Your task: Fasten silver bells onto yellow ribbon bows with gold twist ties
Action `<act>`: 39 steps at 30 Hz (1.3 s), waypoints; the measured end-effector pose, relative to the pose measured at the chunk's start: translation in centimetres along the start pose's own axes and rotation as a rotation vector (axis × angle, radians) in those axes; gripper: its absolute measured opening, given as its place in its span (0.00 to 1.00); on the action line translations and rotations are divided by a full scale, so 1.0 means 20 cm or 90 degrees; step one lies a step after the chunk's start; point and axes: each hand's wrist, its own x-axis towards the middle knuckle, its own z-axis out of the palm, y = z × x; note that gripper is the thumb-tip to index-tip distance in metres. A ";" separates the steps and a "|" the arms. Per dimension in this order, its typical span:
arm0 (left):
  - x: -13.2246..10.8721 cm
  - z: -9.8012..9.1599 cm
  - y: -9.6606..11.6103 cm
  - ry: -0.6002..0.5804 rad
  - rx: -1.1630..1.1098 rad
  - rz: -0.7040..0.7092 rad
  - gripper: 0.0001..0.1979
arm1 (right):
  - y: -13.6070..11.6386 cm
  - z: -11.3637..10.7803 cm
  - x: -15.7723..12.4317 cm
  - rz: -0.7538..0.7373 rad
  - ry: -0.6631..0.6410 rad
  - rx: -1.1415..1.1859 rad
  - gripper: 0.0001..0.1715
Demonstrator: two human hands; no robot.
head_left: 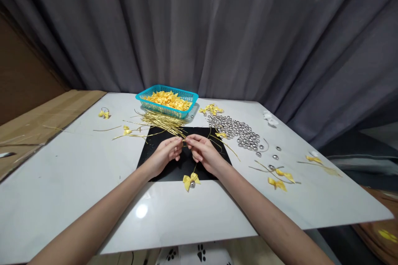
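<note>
My left hand [167, 153] and my right hand [203, 152] meet above the black mat [185, 169], thumbs and fingertips pinched close together. A short stretch of thin gold cord [195, 168] runs down from below my right hand to a yellow ribbon bow [187, 181]. A small silver bell-like piece [192, 184] sits at the middle of that bow. Both hands pinch the gold cord at their fingertips; its ends are too small to make out. Just beyond my hands lies a bundle of gold cords [163, 121].
A teal basket [190, 109] full of yellow bows stands at the back. Many silver pieces [231, 126] are spread right of the mat. Loose bows with cords [284, 175] lie at right, others [127, 131] at left. Cardboard [62, 112] borders the white table [77, 165]; a grey curtain [186, 29] hangs behind.
</note>
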 end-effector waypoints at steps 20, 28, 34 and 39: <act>0.02 -0.01 -0.02 0.095 0.067 0.010 0.13 | -0.02 -0.01 0.00 0.025 0.021 0.000 0.10; 0.02 -0.01 -0.02 0.069 0.090 0.006 0.12 | 0.00 -0.01 0.00 0.013 0.024 -0.061 0.10; 0.02 0.00 -0.02 0.073 0.083 -0.001 0.11 | 0.00 0.00 0.00 0.012 0.039 -0.074 0.11; 0.01 0.00 -0.02 0.076 0.091 -0.003 0.11 | 0.00 -0.01 0.00 0.003 0.028 -0.099 0.10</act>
